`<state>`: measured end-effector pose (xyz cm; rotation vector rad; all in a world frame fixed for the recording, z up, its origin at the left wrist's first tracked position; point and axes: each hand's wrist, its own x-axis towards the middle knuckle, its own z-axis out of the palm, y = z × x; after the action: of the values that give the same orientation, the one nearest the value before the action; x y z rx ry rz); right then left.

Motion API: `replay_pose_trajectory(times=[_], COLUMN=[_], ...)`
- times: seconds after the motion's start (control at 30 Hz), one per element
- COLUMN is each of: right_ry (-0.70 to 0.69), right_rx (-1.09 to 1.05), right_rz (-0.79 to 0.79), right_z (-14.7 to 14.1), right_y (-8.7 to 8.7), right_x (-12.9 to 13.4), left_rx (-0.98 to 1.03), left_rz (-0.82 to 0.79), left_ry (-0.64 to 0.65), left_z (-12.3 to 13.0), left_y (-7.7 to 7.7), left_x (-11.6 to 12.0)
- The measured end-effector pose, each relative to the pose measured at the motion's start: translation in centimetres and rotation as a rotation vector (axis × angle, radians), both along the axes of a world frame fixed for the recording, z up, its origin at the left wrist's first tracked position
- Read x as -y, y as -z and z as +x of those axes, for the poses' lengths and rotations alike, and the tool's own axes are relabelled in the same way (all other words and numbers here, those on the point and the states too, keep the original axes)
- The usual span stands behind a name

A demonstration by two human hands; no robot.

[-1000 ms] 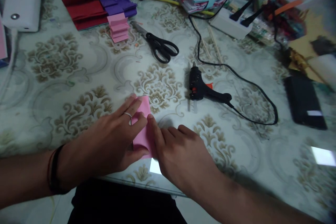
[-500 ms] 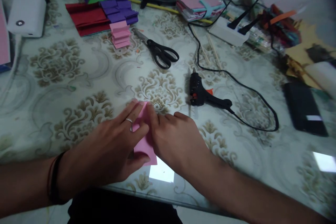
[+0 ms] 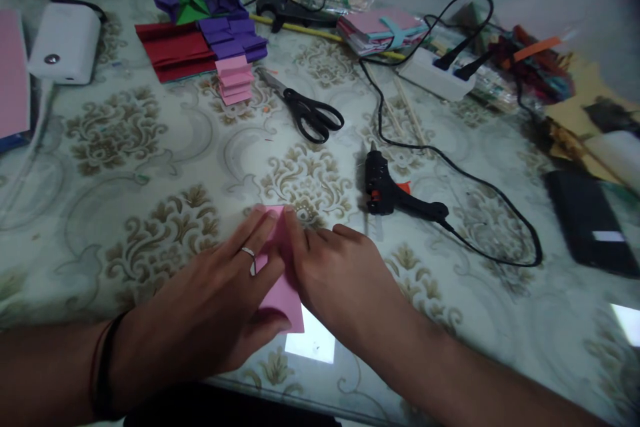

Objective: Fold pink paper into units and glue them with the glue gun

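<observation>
A folded strip of pink paper (image 3: 283, 297) lies on the table close to the front edge, under both hands. My left hand (image 3: 227, 287) wears a ring and holds the strip down from the left, its fingers reaching to the far end and its thumb across the near part. From the right, my right hand (image 3: 335, 263) presses its extended index finger along the paper's right edge, near the top; its other fingers are curled. Beyond the hands lie black-handled scissors (image 3: 313, 113) and a small pleated pink paper (image 3: 235, 80). A black glue gun (image 3: 385, 187) rests to the right.
Red folded paper (image 3: 173, 50) and purple folded paper (image 3: 233, 37) lie at the back left. A white power bank (image 3: 67, 43) sits at far left. A power strip (image 3: 435, 73) with black cables stands at the back right, and a dark phone (image 3: 590, 220) at right.
The camera view has tilted slightly, so the table things appear a little lower. Both hands stay on the pink paper in nearly the same pose.
</observation>
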<state>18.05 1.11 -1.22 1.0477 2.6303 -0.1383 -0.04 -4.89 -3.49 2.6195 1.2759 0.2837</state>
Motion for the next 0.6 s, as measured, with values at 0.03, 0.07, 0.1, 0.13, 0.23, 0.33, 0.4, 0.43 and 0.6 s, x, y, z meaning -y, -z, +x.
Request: replay_pose_trajectory(times=[0.03,0.07,0.1,0.13,0.23,0.33,0.4,0.43,0.6], right_ry=[0.0,-0.002,-0.006,-0.012,-0.06,-0.145,-0.182,-0.195,-0.232], right_rx=[0.003,0.003,-0.002,-0.012,-0.089,-0.213,-0.245,-0.255,-0.284], right_rz=[0.0,0.007,0.021,0.041,0.129,0.204,0.2,0.194,0.144], right_z=[0.0,0.1,0.2,0.4,1.2,2.4,3.2,3.5,4.4], right_y=[0.0,0.1,0.2,0.3,0.7,1.0,1.0,0.9,0.1], right_x=[0.0,0.1,0.2,0.3,1.3,2.7,3.7,4.1,5.5], left_rx=[0.002,0.002,0.005,0.006,-0.007,-0.048,-0.068,-0.073,-0.076], left_rz=[0.004,0.006,0.011,0.017,0.031,0.044,0.044,0.044,0.049], left_ry=[-0.001,-0.002,-0.006,-0.011,-0.018,-0.029,-0.022,-0.018,-0.016], left_z=[0.0,0.0,0.0,0.0,0.1,0.1,0.1,0.1,0.1], left_y=[0.1,0.1,0.1,0.1,0.0,-0.1,-0.2,-0.2,-0.1], left_x=[0.0,0.0,0.0,0.0,0.1,0.2,0.2,0.2,0.0])
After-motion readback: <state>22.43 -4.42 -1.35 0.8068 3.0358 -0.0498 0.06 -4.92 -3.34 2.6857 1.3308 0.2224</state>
